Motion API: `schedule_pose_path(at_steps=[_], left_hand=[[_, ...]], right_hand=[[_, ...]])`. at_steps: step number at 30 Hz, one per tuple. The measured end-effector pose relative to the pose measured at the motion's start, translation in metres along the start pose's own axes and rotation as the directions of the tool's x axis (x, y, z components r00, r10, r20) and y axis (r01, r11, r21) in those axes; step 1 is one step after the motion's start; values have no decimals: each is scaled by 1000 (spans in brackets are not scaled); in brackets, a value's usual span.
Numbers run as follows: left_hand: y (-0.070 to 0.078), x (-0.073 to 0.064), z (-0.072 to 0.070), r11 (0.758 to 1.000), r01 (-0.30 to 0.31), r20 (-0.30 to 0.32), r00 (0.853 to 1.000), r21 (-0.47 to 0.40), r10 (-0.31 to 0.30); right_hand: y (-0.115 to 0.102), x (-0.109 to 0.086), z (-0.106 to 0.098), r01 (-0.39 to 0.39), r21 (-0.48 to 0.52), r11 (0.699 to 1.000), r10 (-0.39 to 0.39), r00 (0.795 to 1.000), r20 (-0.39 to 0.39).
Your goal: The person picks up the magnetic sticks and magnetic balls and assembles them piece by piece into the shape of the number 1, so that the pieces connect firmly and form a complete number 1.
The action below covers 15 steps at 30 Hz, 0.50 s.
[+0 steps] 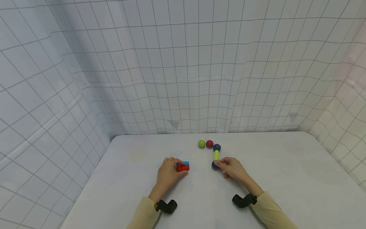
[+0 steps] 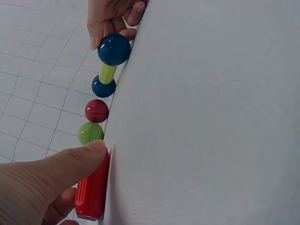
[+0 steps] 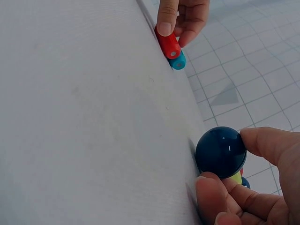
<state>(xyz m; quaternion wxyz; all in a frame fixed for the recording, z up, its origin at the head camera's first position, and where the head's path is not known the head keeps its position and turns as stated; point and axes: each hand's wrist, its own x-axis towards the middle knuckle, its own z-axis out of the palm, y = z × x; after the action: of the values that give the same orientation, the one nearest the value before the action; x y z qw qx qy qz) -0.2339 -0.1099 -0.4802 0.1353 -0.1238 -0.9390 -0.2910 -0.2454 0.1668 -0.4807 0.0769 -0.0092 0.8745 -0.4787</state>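
My left hand [image 1: 166,174] grips a red toy rod [image 1: 183,168] lying on the table, thumb on its near side. Alongside it is a light blue rod [image 1: 186,163], partly hidden by the fingers; the right wrist view shows metallic dots on both rod ends. To the right, my right hand [image 1: 233,168] pinches a dark blue ball [image 3: 218,152] between thumb and fingers. A yellow-green rod [image 1: 216,155] runs from this ball to a second dark blue ball [image 1: 217,147] farther back, like a dumbbell.
A red ball [image 1: 209,144] and a green ball [image 1: 201,144] sit to the left of the far blue ball. White table [image 1: 128,178] surrounds everything, with a grid-patterned white curtain [image 1: 194,79] behind it and at both sides.
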Motion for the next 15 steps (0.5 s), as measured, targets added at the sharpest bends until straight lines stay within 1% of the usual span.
schedule_pose_path(at_steps=[10, 15], left_hand=[[-2, -1, 2, 1000, 7, 20, 1000, -1, -7], [-1, -3, 2, 1000, 6, 17, 1000, -4, -6]], right_hand=[[3, 2, 1, -4, -8, 1000, 4, 1000, -9], [4, 2, 1, 0, -3, 1000, 0, 1000, -9]])
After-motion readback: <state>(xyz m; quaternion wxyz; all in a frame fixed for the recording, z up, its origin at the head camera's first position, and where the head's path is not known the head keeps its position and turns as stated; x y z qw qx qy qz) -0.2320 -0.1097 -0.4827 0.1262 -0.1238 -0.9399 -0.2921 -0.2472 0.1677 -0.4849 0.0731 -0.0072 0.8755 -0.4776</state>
